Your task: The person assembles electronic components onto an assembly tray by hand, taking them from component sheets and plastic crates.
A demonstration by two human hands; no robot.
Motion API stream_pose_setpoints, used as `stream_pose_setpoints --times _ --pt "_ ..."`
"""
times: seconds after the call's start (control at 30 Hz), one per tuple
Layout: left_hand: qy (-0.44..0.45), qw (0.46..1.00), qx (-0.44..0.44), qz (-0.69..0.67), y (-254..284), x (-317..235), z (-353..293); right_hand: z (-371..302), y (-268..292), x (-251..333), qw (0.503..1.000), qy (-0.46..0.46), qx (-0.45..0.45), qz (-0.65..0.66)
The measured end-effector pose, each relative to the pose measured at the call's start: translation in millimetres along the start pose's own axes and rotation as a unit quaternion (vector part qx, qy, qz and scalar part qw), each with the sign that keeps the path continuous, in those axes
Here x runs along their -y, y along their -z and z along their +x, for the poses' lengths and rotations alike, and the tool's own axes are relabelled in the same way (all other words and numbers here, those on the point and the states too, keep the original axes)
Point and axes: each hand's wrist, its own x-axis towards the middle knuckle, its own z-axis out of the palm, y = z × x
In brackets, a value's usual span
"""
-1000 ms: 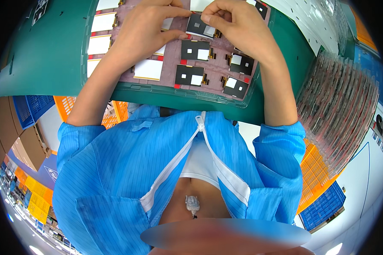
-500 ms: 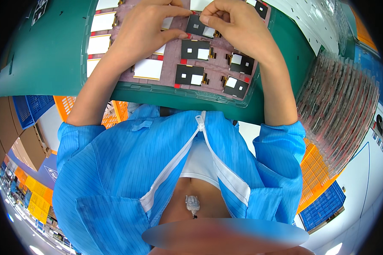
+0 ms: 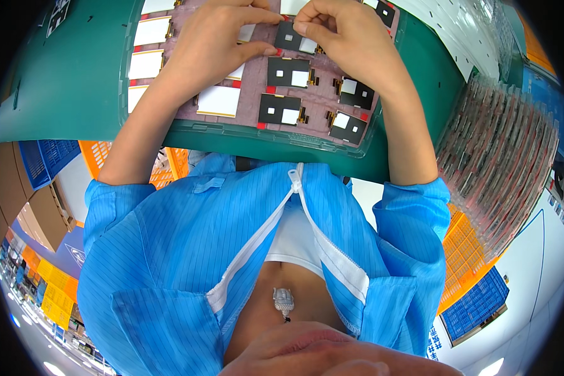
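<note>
A clear shallow tray (image 3: pixel 257 125) with a pinkish liner holds rows of small flat display panels, some with white faces and some with black backs. My left hand (image 3: pixel 216 41) reaches over its middle, thumb and index finger apart, their tips beside the left edge of a black-backed panel (image 3: pixel 288 39). Over that same panel's upper part, my right hand (image 3: pixel 348 37) has thumb and index finger pressed together. Whatever lies in that pinch is too small to make out. Just below sits another black-backed panel (image 3: pixel 282 72). A white panel (image 3: pixel 218 101) lies beside my left wrist.
The tray lies on a green mat (image 3: pixel 62 94). To the right stands a tall stack of clear trays (image 3: pixel 498 156), with an orange crate (image 3: pixel 467 257) below it. An orange basket (image 3: pixel 96 156) and a blue crate (image 3: pixel 50 160) are at the left, below the table edge.
Both hands stay at the same panel with almost no movement. The tray and panels lie as before.
</note>
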Motion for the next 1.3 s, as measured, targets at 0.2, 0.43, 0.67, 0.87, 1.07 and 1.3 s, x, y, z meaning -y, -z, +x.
stream_pose_setpoints --times 0.2,0.43,0.67,0.87,1.07,1.3 --pt "-0.146 0.976 -0.086 -0.139 -5 11 -2 0 -2 2 1.0 0.007 -0.012 -0.014" --pt "-0.14 0.977 -0.087 -0.134 -4 9 -2 -2 -3 2 0.999 0.028 -0.025 -0.033" --pt "-0.132 0.981 -0.085 -0.113 -1 4 -1 -4 -2 16 0.996 0.038 -0.032 -0.075" --pt "0.115 0.98 0.057 0.154 12 -32 7 -14 -16 11 0.975 0.048 -0.08 -0.201" --pt "0.104 0.965 0.108 0.214 8 -17 0 -21 -13 35 0.947 0.056 -0.131 -0.289" --pt "0.043 0.973 0.064 0.216 7 -12 -3 -18 -22 -10 0.932 0.1 -0.219 -0.273"
